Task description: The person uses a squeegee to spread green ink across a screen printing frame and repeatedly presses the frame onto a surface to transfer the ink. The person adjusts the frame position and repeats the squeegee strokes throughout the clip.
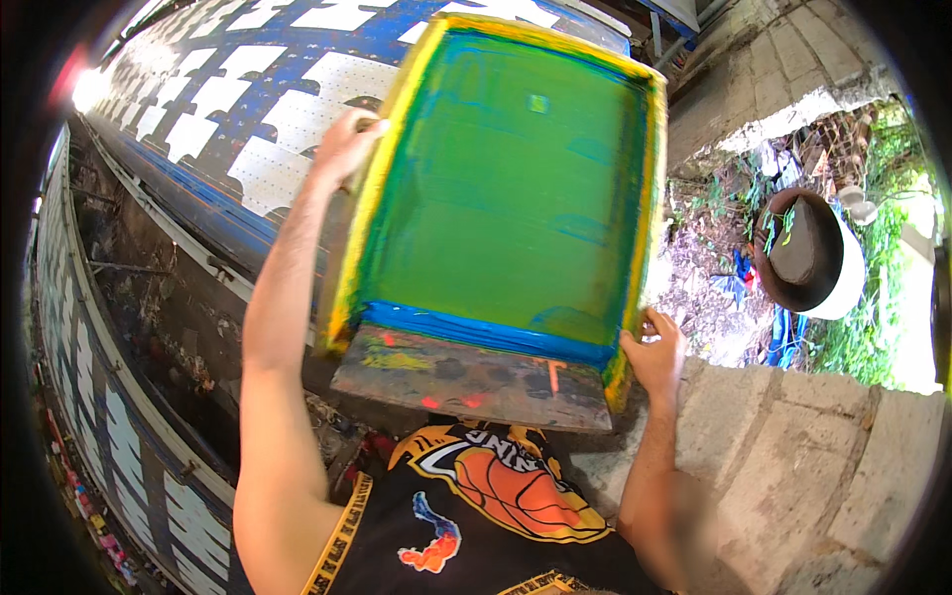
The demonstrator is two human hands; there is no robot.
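A screen printing frame (653,198) with yellow-stained edges and green mesh is held up in front of me, tilted. My left hand (349,149) grips its left side toward the far end, fingers closed round the edge. Near the lower right corner, my right hand (656,355) has its thumb and fingers closed on the frame's right side. Thick blue ink (486,330) lies in a band across the near end of the mesh. Beside that band sits a dark, paint-spotted wooden board (476,382), which looks like a squeegee.
A long printing table (188,193) with white cut fabric pieces (220,94) on a blue surface runs beyond the frame at left. Another such table (124,451) stands farther left. To the right are a block wall (793,451), an opening onto greenery, and a dark-and-white round vessel (808,253).
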